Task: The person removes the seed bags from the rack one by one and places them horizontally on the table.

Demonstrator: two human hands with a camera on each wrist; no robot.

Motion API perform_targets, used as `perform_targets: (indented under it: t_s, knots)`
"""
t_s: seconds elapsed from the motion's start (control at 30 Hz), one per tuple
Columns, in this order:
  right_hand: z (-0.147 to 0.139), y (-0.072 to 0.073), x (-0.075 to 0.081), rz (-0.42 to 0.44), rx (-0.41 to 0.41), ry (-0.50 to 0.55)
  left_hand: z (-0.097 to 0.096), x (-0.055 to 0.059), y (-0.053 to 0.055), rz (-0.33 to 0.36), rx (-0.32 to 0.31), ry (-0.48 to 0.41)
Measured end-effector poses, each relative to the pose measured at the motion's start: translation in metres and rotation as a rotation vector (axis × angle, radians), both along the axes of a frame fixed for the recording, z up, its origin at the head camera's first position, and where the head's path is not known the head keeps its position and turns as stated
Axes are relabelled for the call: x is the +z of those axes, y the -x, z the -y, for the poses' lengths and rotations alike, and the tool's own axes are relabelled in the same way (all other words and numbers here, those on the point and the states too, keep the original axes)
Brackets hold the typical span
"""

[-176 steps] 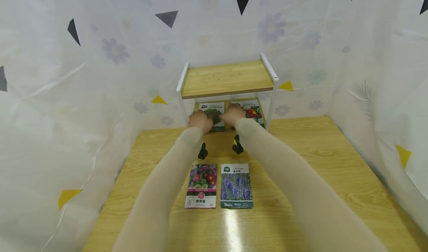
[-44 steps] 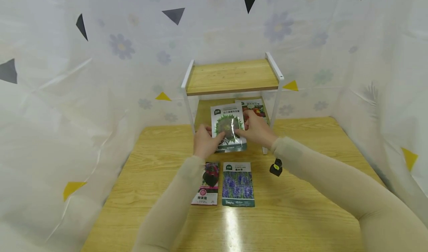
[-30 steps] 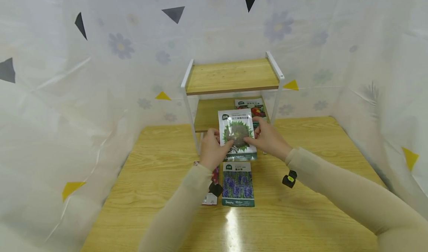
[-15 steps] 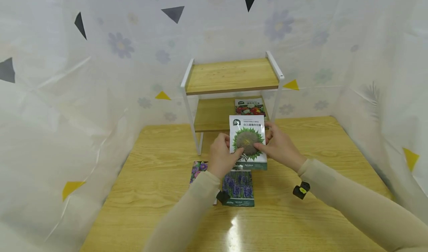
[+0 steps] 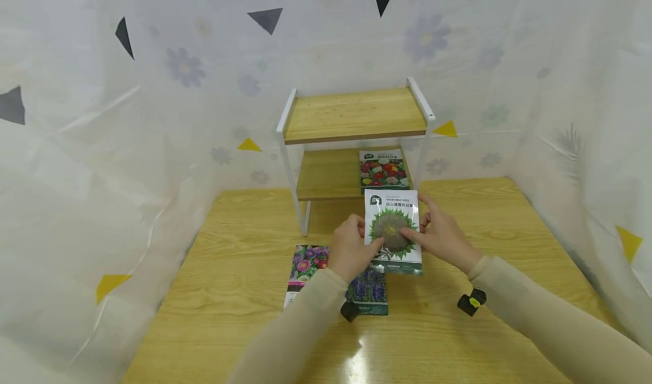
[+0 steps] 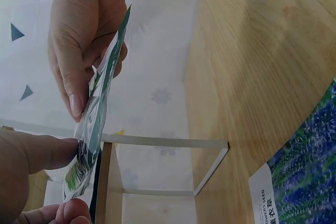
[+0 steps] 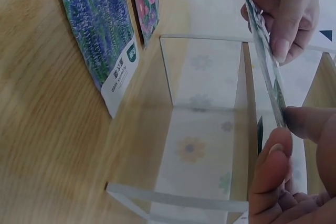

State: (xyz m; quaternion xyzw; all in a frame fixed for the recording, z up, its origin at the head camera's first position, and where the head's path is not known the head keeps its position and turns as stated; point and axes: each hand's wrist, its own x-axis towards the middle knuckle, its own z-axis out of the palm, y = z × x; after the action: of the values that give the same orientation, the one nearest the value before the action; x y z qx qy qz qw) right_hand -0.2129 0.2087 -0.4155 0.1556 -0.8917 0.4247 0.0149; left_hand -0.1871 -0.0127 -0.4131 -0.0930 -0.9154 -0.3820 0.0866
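Observation:
Both hands hold one sunflower seed packet (image 5: 391, 231), white with a green-fringed flower head and a green bottom band. My left hand (image 5: 352, 248) pinches its left edge, thumb on the front. On the right edge my right hand (image 5: 442, 234) pinches it the same way. Seen edge-on in the left wrist view, the seed packet (image 6: 100, 103) is raised above the table. Beneath it on the table lies a lavender seed packet (image 5: 368, 293), partly covered by my left hand and the held packet. Left of that lies a pink-flowered seed packet (image 5: 307, 265), partly hidden by my left arm.
A two-tier wooden shelf (image 5: 356, 115) with white side frames stands at the back of the wooden table (image 5: 244, 248). On its lower tier, at the right, lies a red-flowered seed packet (image 5: 384, 170). White patterned sheeting (image 5: 183, 118) encloses the back and sides.
The sunflower seed packet was lifted from the left of the lower tier, then carried toward me and to the right in both hands. The red-flowered packet has come into fuller view.

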Motion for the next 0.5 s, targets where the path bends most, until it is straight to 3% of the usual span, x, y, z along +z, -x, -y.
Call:
perform_targets:
  t_s: [0.27, 0.37, 0.5]
  knots:
    - [-0.018, -0.004, -0.015, 0.028, -0.002, -0.004, -0.015, -0.013, -0.003, 0.025, -0.01, 0.047]
    - [-0.022, -0.006, -0.019, 0.049, -0.004, -0.007, -0.019, -0.018, -0.003, 0.034, -0.046, -0.002]
    - [-0.026, -0.007, -0.023, 0.069, -0.017, -0.032, -0.023, -0.024, -0.005, 0.058, -0.083, 0.011]
